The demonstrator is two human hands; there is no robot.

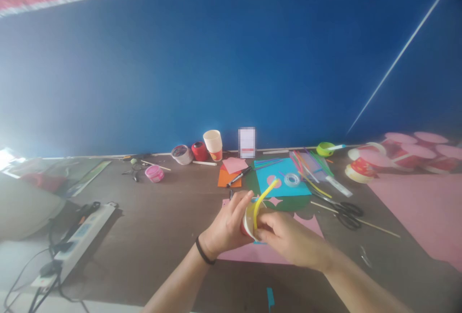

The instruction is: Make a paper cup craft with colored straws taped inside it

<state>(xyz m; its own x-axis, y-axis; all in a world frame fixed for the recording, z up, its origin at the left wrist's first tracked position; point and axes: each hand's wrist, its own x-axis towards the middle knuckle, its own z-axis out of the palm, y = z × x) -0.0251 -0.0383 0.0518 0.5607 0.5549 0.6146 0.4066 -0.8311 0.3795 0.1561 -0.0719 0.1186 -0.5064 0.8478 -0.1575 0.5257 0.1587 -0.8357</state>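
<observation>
Tilted toward me, a paper cup (248,220) sits in my left hand (231,219), whose fingers wrap round its side. A bent yellow pipe cleaner (266,195) rises out of the cup's mouth and curves to the right. The fingers of my right hand (285,236) reach into the cup's mouth and pinch the lower end of the pipe cleaner against the inner wall. Their tips are partly hidden inside. Under both hands lies cut pink paper (249,254), and a blue sheet (265,169) is just beyond.
Black scissors (348,214) and a wooden stick (378,228) lie right of my hands. Tape (291,180) rests on the blue sheet. Paper cups (212,144) stand at the back and right. A power strip (84,241) with cables is on the left.
</observation>
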